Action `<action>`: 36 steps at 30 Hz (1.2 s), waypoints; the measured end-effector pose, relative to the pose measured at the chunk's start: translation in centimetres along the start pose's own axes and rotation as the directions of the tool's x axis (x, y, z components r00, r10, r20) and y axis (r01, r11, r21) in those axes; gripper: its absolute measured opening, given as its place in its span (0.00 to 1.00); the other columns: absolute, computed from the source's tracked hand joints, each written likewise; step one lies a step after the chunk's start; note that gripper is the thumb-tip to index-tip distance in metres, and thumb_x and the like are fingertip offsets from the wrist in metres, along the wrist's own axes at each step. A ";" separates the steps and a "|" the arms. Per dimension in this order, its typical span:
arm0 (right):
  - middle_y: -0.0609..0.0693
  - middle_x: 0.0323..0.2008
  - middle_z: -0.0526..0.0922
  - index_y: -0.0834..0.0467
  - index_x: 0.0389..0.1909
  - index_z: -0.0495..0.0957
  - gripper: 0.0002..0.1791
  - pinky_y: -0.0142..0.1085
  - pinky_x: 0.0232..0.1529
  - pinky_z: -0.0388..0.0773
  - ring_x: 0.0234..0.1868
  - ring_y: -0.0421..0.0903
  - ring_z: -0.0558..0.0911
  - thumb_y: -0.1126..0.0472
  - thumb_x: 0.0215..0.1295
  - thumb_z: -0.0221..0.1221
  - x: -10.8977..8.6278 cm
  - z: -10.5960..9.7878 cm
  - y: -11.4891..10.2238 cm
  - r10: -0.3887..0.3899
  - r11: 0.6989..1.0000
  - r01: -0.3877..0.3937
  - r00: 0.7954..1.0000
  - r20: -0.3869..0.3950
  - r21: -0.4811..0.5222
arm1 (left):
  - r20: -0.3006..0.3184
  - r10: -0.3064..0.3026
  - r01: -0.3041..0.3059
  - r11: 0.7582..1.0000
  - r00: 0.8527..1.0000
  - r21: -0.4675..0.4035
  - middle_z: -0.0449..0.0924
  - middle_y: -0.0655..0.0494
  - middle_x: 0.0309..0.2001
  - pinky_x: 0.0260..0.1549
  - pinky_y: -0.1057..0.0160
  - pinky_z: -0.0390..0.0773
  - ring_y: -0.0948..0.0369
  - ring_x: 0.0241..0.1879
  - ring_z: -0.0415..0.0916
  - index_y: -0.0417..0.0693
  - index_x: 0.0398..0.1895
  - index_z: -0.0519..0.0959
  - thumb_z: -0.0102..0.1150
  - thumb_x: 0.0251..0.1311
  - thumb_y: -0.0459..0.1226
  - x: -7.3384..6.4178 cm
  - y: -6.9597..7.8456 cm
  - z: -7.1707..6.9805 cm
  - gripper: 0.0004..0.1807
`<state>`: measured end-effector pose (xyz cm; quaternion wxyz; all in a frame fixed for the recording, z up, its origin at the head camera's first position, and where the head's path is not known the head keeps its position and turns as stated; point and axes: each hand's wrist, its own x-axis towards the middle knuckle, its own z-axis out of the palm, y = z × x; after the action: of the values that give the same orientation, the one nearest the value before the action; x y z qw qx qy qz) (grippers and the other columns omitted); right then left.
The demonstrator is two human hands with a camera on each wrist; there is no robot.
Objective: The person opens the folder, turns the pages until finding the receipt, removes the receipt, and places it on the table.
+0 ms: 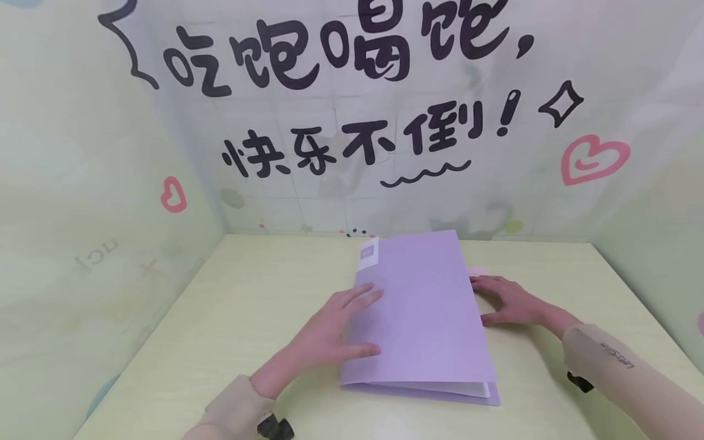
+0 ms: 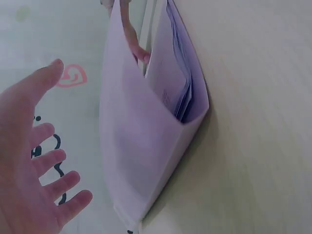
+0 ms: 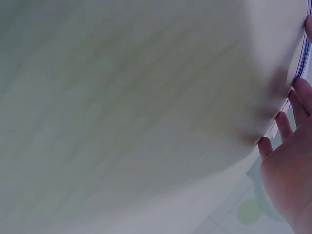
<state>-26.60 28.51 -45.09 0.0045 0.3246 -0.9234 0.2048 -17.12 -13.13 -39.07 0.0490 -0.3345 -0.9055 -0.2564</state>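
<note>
A light purple folder (image 1: 423, 318) lies on the table, its cover slightly raised over white sheets (image 1: 462, 388) that show at the near end. A white label (image 1: 367, 253) marks its far left corner. Over the folder's left side my left hand (image 1: 330, 330) is spread, thumb and fingers apart; the left wrist view shows its palm (image 2: 17, 146) with nothing in it. On the other side, my right hand (image 1: 508, 299) has its fingertips right at the folder's right edge. In the right wrist view its fingers (image 3: 283, 124) reach the edge of the layered sheets.
The folder rests on a pale wooden table (image 1: 264, 275). Behind it and at both sides hangs a printed backdrop (image 1: 330, 201) with black lettering and pink hearts. Something pink (image 1: 477, 271) peeks out beyond the folder's right edge.
</note>
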 end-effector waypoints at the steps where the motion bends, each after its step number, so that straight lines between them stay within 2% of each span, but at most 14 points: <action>1: 0.64 0.68 0.71 0.63 0.64 0.72 0.41 0.70 0.60 0.63 0.65 0.70 0.68 0.46 0.52 0.71 0.0 0.0 0.0 0.001 1.000 -0.001 1.000 0.000 0.000 | 0.003 0.000 0.000 1.000 1.000 -0.021 0.58 0.56 0.77 0.65 0.45 0.71 0.51 0.73 0.60 0.67 0.76 0.59 0.70 0.51 0.57 0.0 0.4 0.3 0.48; 3: 0.64 0.68 0.71 0.63 0.64 0.72 0.41 0.69 0.61 0.63 0.66 0.70 0.67 0.46 0.52 0.71 -0.1 0.0 0.0 0.003 1.000 -0.003 1.000 0.000 0.002 | 0.008 -0.003 0.003 0.998 1.000 -0.059 0.59 0.59 0.76 0.65 0.46 0.71 0.53 0.73 0.59 0.69 0.75 0.60 0.71 0.51 0.57 0.1 1.3 0.9 0.47; 8: 0.64 0.68 0.71 0.63 0.64 0.72 0.41 0.69 0.61 0.63 0.66 0.70 0.68 0.46 0.52 0.71 0.0 0.2 0.0 0.002 1.000 -0.002 1.000 -0.005 0.003 | 0.006 0.029 -0.028 0.996 1.000 -0.085 0.63 0.62 0.73 0.67 0.51 0.69 0.57 0.71 0.61 0.66 0.73 0.64 0.73 0.48 0.56 0.2 2.9 2.2 0.47; 12: 0.64 0.67 0.71 0.63 0.64 0.73 0.41 0.69 0.61 0.64 0.66 0.70 0.67 0.46 0.51 0.71 0.0 0.3 0.1 0.000 1.000 0.000 1.000 -0.009 0.007 | 0.012 0.051 -0.050 0.996 0.999 -0.073 0.67 0.65 0.71 0.66 0.58 0.69 0.60 0.68 0.64 0.65 0.71 0.68 0.75 0.45 0.55 0.3 3.7 3.1 0.46; 18: 0.63 0.67 0.72 0.62 0.64 0.73 0.41 0.69 0.60 0.64 0.66 0.70 0.67 0.48 0.51 0.71 0.0 0.4 0.2 0.001 1.000 0.000 1.000 -0.019 0.009 | 0.039 0.102 -0.101 0.994 0.994 -0.033 0.71 0.64 0.64 0.60 0.65 0.70 0.62 0.60 0.67 0.66 0.68 0.71 0.76 0.45 0.53 0.6 4.4 4.1 0.42; 24: 0.63 0.67 0.72 0.62 0.65 0.73 0.41 0.69 0.61 0.64 0.67 0.70 0.66 0.47 0.52 0.71 -0.1 0.2 0.1 0.007 1.000 -0.007 1.000 -0.010 0.018 | 0.036 0.153 -0.154 0.987 0.988 0.037 0.75 0.63 0.57 0.59 0.66 0.70 0.63 0.56 0.69 0.62 0.62 0.78 0.75 0.47 0.51 0.7 4.8 4.5 0.35; 36: 0.62 0.67 0.72 0.61 0.66 0.72 0.42 0.67 0.62 0.64 0.67 0.69 0.67 0.46 0.52 0.71 0.0 -0.3 -0.1 -0.006 1.000 0.006 1.000 0.021 -0.012 | 0.046 0.209 -0.213 0.973 0.977 0.091 0.78 0.65 0.52 0.55 0.71 0.72 0.66 0.51 0.72 0.61 0.54 0.83 0.73 0.51 0.46 0.6 5.0 4.4 0.24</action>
<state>-26.59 28.51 -44.80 -0.0025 0.3295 -0.9236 0.1960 -14.06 -7.35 -40.56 0.0754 -0.4306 -0.8768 -0.2003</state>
